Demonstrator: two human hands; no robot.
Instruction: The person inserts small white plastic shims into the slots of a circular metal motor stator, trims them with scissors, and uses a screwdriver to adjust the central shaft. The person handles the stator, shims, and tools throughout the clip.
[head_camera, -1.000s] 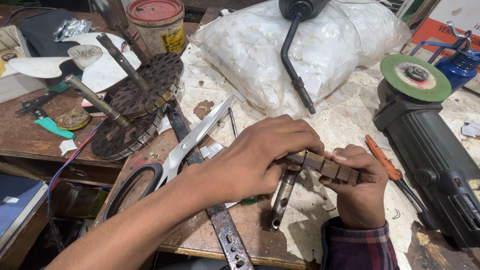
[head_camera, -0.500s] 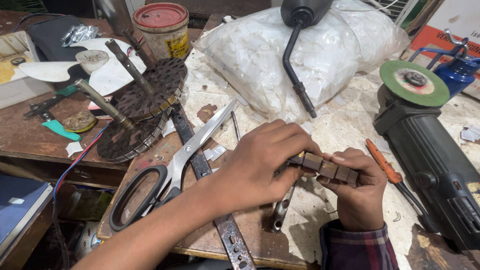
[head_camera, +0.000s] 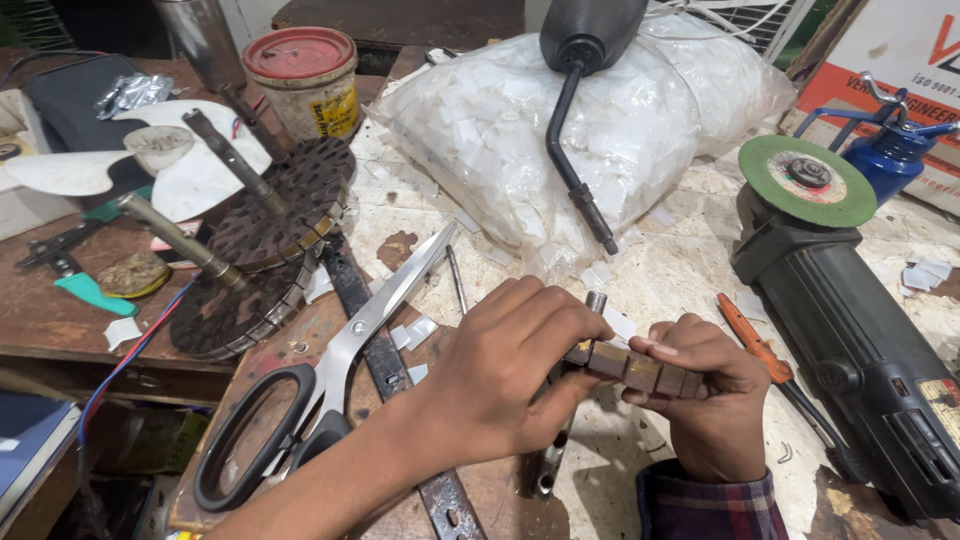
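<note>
Both hands, the left hand (head_camera: 510, 375) and right hand (head_camera: 705, 400), pinch a brown segmented bar (head_camera: 640, 370) by its ends to keep it steady, just right of the big scissors (head_camera: 330, 370) on the counter (head_camera: 680, 270).
</note>
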